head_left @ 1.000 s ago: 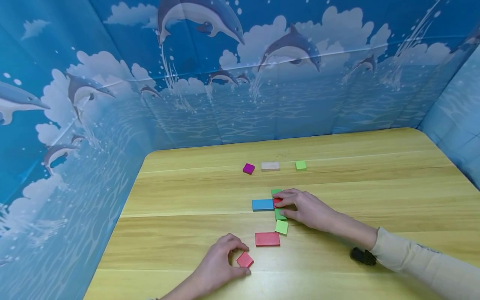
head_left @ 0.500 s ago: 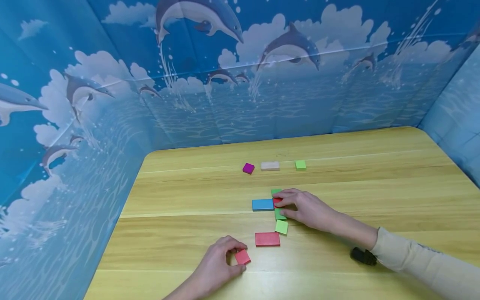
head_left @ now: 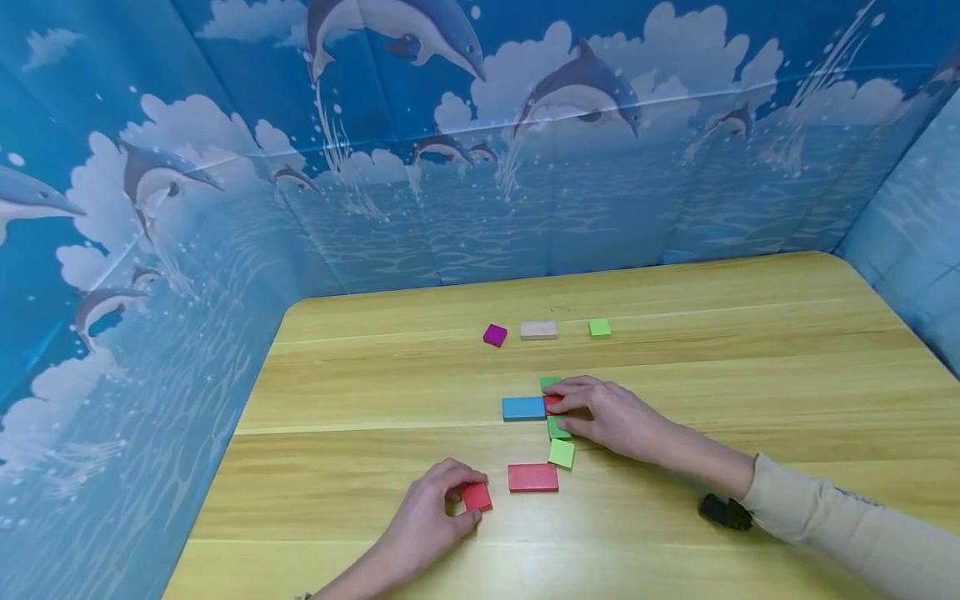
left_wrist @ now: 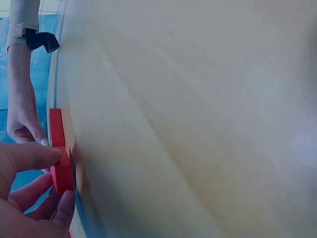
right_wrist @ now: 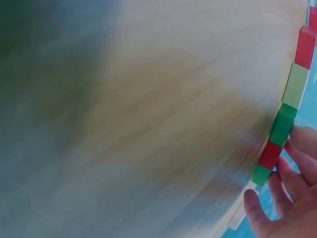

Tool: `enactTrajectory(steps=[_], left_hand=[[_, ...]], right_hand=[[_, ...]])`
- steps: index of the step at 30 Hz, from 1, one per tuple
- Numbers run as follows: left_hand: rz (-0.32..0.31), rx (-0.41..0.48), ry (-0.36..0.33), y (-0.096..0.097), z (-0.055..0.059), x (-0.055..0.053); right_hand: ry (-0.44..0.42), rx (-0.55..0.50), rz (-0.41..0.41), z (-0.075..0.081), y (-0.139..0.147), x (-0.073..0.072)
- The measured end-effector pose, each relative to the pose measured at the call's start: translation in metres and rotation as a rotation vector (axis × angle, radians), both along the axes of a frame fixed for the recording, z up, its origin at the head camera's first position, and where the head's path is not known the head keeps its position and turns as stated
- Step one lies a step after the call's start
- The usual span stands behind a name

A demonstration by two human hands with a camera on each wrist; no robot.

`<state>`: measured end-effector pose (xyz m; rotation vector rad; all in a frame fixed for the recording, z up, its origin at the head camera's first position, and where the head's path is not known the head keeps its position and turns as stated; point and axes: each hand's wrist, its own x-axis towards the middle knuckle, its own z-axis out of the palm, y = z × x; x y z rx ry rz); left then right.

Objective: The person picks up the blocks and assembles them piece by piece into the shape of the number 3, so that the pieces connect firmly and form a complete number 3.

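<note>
My left hand [head_left: 426,515] pinches a small red square block [head_left: 477,497] between thumb and fingers, left of a longer red rectangular block [head_left: 533,478] on the table. In the left wrist view, the thumb lies on one side of the square block and fingertips on another. My right hand [head_left: 611,417] rests at a short row of blocks, fingers spread and slightly bent. Its fingertips touch a small red block [right_wrist: 270,155] and the green block [right_wrist: 283,124] nearer me; another green block [head_left: 551,385] is at the far end. A blue rectangular block [head_left: 523,409] adjoins the row's left side.
A light-green block [head_left: 561,454] lies between the row and the red rectangle. Farther back are a purple block [head_left: 495,335], a pale rectangular block [head_left: 538,330] and another light-green block [head_left: 599,328]. Dolphin-printed curtains [head_left: 465,208] border the wooden table [head_left: 360,358].
My left hand has moved slightly left and away from me with the red square block, which has turned between the fingers. The right hand stays at the row.
</note>
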<state>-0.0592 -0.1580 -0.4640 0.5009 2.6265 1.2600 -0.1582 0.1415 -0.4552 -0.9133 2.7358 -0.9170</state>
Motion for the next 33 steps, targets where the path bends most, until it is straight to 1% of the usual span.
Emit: enactTrajectory(steps=[7,14,18,24,33], left_hand=[[0.008,0.000,0.032,-0.004,0.003,-0.007],[0.029,0.011,0.010,-0.003,0.007,-0.016],[0.039,0.006,0.027,0.001,0.008,-0.019],[0.051,-0.006,0.058,0.007,0.006,-0.025],[0.039,-0.036,0.057,0.012,0.001,-0.033]], right_hand=[[-0.004,0.010,-0.002,0.001,-0.001,0.001],[-0.008,0.008,-0.007,0.002,0.000,0.001],[-0.007,0.011,-0.008,0.002,0.000,0.001],[-0.012,0.009,-0.010,0.001,0.000,0.002],[-0.008,0.016,-0.008,0.000,0.000,0.000]])
